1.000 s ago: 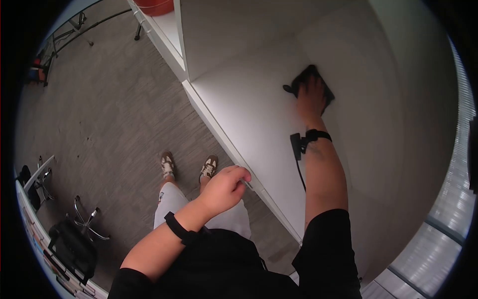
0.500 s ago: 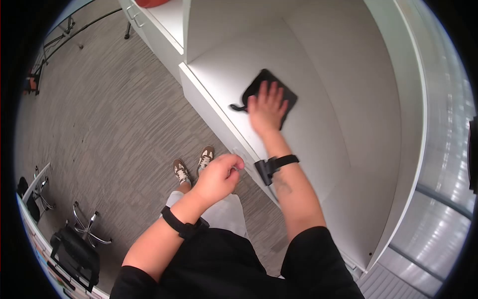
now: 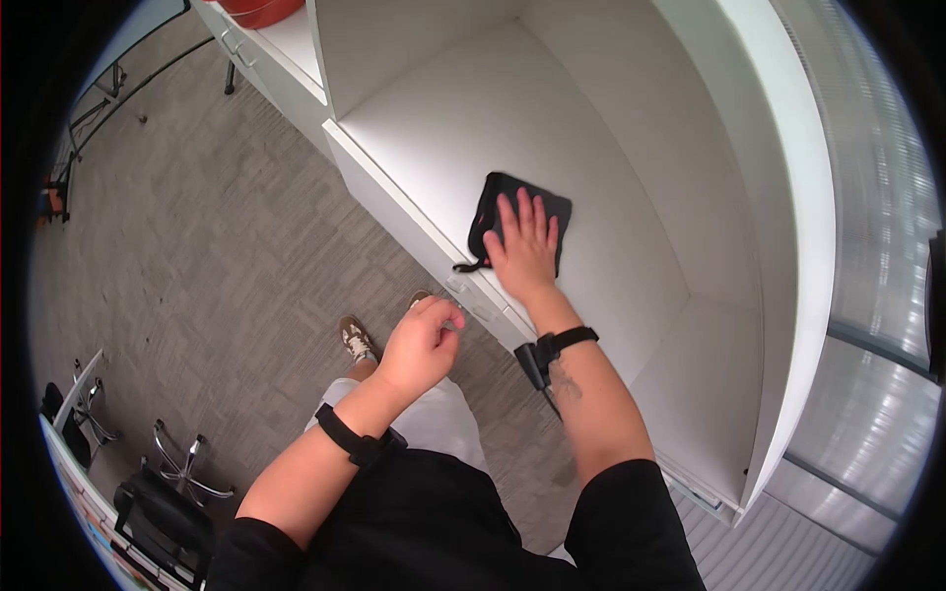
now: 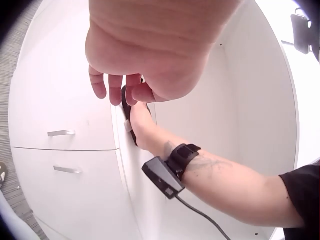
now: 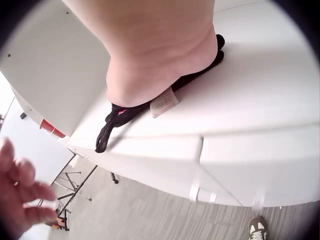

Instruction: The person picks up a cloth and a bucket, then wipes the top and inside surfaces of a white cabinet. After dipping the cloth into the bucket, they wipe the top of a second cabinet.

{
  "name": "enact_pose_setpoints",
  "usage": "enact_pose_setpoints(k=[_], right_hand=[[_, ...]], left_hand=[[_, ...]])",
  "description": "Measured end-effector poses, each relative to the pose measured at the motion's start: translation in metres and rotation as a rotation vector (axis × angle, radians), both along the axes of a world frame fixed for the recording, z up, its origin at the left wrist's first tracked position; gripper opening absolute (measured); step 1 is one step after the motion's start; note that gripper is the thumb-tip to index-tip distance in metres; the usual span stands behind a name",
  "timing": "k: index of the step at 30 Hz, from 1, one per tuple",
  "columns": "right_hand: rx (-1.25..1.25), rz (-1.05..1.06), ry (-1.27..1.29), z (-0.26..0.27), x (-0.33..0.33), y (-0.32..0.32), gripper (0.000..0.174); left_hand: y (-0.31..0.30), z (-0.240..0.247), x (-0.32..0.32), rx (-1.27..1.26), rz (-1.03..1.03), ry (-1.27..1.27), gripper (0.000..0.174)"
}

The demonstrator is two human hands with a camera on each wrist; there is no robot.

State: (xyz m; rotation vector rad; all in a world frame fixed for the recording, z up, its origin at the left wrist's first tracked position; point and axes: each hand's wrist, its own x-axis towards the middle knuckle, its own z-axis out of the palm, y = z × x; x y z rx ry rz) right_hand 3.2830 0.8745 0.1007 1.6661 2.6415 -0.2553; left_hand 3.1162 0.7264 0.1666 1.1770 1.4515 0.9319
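My right hand (image 3: pixel 523 254) lies flat on a black folded cloth (image 3: pixel 483 221), its fingers straight and slightly spread. The cloth rests on the white cabinet shelf (image 3: pixel 601 286) near the front edge. It has a short hanging loop and, in the right wrist view, a pale tag (image 5: pixel 164 103) sticking out from under the palm. My left hand (image 3: pixel 421 345) hangs in the air in front of the cabinet, fingers loosely curled, with nothing in it. In the left wrist view its fingertips overlap the cloth.
White side and back walls enclose the shelf. Drawers with handles (image 4: pixel 67 169) sit below the front edge. A red bucket (image 3: pixel 258 10) stands on the neighbouring surface. Black office chairs (image 3: pixel 163 512) are on the carpet at lower left. A cable trails from the right wrist camera.
The right hand has slid the cloth from deeper on the shelf toward the front edge and the body. The left hand stays loosely curled, shifting slightly left in the view.
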Motion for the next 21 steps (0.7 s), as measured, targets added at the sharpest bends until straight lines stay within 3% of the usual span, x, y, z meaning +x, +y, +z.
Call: enact_pose_setpoints(k=[6,11,12,13,16,17,20,21], right_hand=[[0.008,-0.127,-0.127,-0.012,0.038,0.104,0.064],[0.054,-0.093,-0.191,-0.015,0.091,0.157,0.068],[0.055,-0.181,-0.153,-0.029,0.112,0.173,0.067],[0.053,-0.271,-0.116,-0.031,0.12,0.179,0.066],[0.047,-0.27,-0.078,-0.037,0.138,0.192,0.064],[0.035,-0.286,-0.07,-0.038,0.145,0.184,0.063],[0.013,-0.438,-0.178,-0.04,0.128,0.167,0.065],[0.017,-0.438,-0.169,-0.038,0.116,0.154,0.065]], left_hand=[[-0.006,-0.002,0.004,-0.026,-0.008,-0.038,0.015],[-0.005,-0.012,0.009,-0.069,0.001,-0.007,0.016],[-0.003,-0.011,0.014,-0.075,0.025,-0.005,0.015],[-0.001,-0.007,0.019,-0.082,0.048,-0.004,0.016],[0.007,0.008,0.035,-0.051,0.037,0.065,0.015],[0.007,-0.005,0.043,-0.046,0.105,-0.189,0.015],[0.013,0.002,0.057,-0.008,-0.053,0.041,0.014],[0.018,0.009,0.061,-0.044,-0.012,-0.053,0.014]])
